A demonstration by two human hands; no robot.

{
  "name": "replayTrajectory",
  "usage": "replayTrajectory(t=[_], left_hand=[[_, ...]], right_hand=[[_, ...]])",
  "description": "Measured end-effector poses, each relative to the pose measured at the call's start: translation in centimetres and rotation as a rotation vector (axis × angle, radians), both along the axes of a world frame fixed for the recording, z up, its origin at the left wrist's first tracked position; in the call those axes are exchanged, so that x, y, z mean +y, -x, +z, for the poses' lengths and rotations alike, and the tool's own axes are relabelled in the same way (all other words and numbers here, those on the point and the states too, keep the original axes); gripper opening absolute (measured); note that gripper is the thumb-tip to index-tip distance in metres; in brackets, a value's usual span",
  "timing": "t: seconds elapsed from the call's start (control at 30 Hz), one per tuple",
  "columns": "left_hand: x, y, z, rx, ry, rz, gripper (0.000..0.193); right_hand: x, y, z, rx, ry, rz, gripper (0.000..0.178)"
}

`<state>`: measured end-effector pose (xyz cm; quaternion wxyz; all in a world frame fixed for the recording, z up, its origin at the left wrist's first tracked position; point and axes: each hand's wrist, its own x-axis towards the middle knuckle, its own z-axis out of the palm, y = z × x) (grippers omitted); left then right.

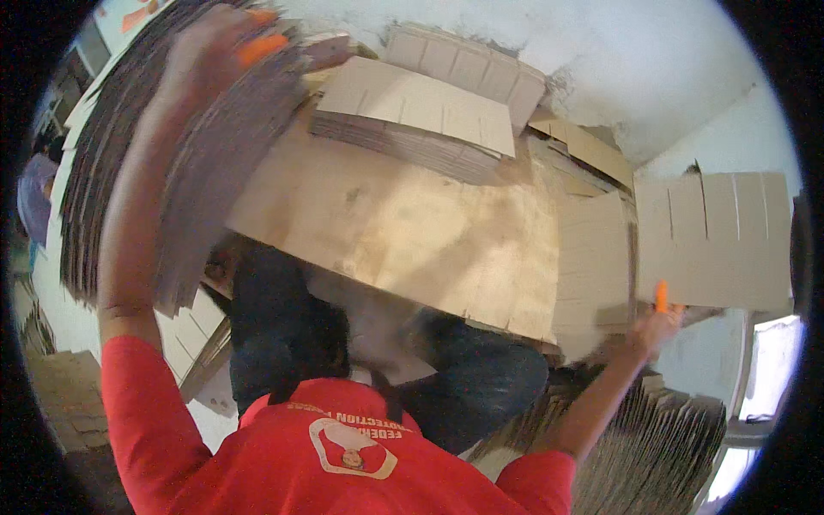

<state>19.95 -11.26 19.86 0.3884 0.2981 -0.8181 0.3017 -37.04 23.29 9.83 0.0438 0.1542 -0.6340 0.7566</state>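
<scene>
The right hand [659,325], an orange cover [661,296] on one digit, pinches the lower edge of a slotted cardboard sheet [717,249], which stands out to the person's right with its slits running down from the top edge. The left hand [204,47] is raised to the top of a tall cardboard stack [219,163] at the left, orange finger covers [260,51] on its fingers; it is blurred, and whether it grips a piece there I cannot tell. Between the hands lies a wooden worktop [403,223], its near edge in front of the person's dark trousers [287,318] and red shirt [283,446]. On its far part rests a pile of slotted sheets [421,103], the top one slightly lifted from those beneath. Behind that pile, another slotted bundle [468,64] leans toward the pale wall [627,69]. Cardboard panels [592,257] stand along the worktop's right side. Below the right forearm, many sheets are packed edge-on in a row [657,446]. At the far left edge, another person in purple clothing [36,197] is partly visible; at the far right is a bright window [768,365].
</scene>
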Motion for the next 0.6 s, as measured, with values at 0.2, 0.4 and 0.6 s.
replayTrajectory(t=[0.2,0.4,0.6], left_hand=[[-6.1,16.6,-16.2,-0.111,-0.391,-0.236,0.067],[-5.5,28.3,-22.6,-0.258,-0.584,-0.152,0.074],[-9.3,32.9,-25.5,-0.47,-0.646,-0.141,0.034]], right_hand=[[-3.6,-1.8,-6.6,0.004,0.307,0.45,0.008],[-9.2,-7.4,-3.1,0.077,0.094,0.173,0.005],[-7.0,-3.5,-10.7,0.433,-0.691,-0.052,0.047]])
